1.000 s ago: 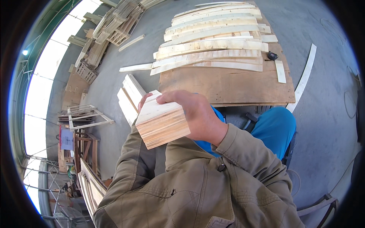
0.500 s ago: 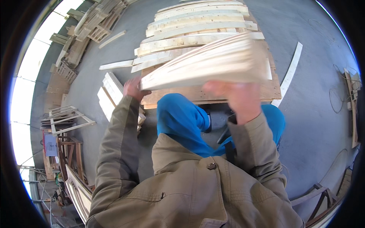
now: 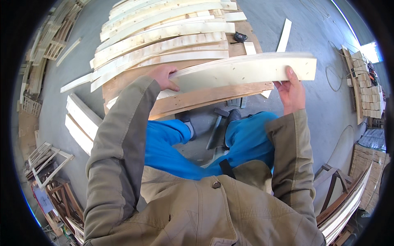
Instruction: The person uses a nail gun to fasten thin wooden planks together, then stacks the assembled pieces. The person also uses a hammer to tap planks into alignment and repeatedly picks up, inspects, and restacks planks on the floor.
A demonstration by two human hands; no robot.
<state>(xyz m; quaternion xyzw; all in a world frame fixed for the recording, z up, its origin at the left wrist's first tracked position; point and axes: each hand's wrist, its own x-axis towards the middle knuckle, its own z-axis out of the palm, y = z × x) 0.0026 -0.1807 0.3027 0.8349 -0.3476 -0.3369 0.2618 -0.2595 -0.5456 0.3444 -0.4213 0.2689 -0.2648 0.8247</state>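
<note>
A bundle of pale wooden boards (image 3: 238, 71), stacked face to face, is held above the near edge of a low wooden platform (image 3: 197, 98). My left hand (image 3: 163, 77) is closed around the bundle's left end. My right hand (image 3: 292, 91) grips the lower edge near the right end, thumb on the near face and fingers beneath. Behind the bundle, several pale boards (image 3: 164, 45) lie side by side across the platform, some overlapping. A black tape measure (image 3: 240, 37) rests on the platform's right side, close to a short board piece (image 3: 249, 48).
A hammer (image 3: 217, 125) stands on the floor between my feet. More boards (image 3: 82, 119) are stacked on the floor at left, and a single board (image 3: 284, 36) lies at right. Wood piles (image 3: 363, 88) line the right side; wooden frames (image 3: 47, 164) lean at lower left.
The bundle has swung to the right and levelled out, its near face now turned toward me. My right hand has moved right to its end. The whole view has shifted, uncovering the tape measure.
</note>
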